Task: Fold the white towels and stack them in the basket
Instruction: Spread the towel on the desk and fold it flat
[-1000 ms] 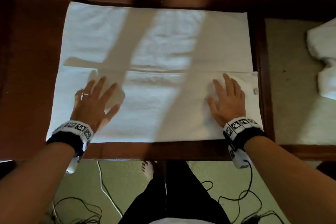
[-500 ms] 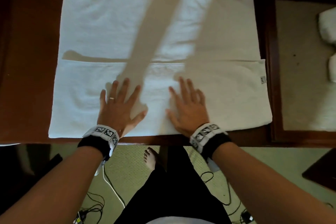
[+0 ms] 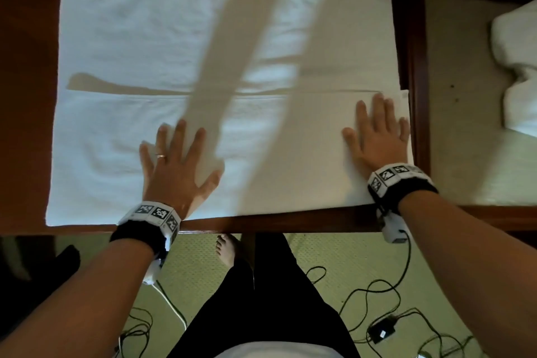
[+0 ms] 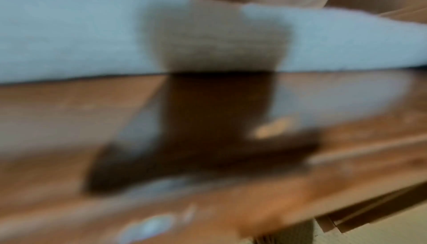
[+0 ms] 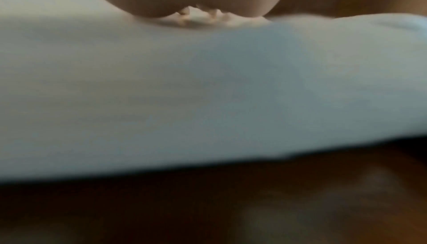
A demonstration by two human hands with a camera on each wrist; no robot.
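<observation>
Head view is showing the white towel (image 3: 226, 38) spread across the wooden table (image 3: 26, 96), its near flap folded up. We are pressing our left hand (image 3: 177, 166) and right hand (image 3: 377, 139) flat on that flap, fingers straight and splayed, gripping nothing. Our palms may be dragging the cloth; that could bunch the flap or skew its edge off the towel's border.

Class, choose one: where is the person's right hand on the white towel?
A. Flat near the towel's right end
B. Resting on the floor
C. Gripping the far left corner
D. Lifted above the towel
A: the right hand lies flat, fingers spread, near the right end of the white towel.
</observation>
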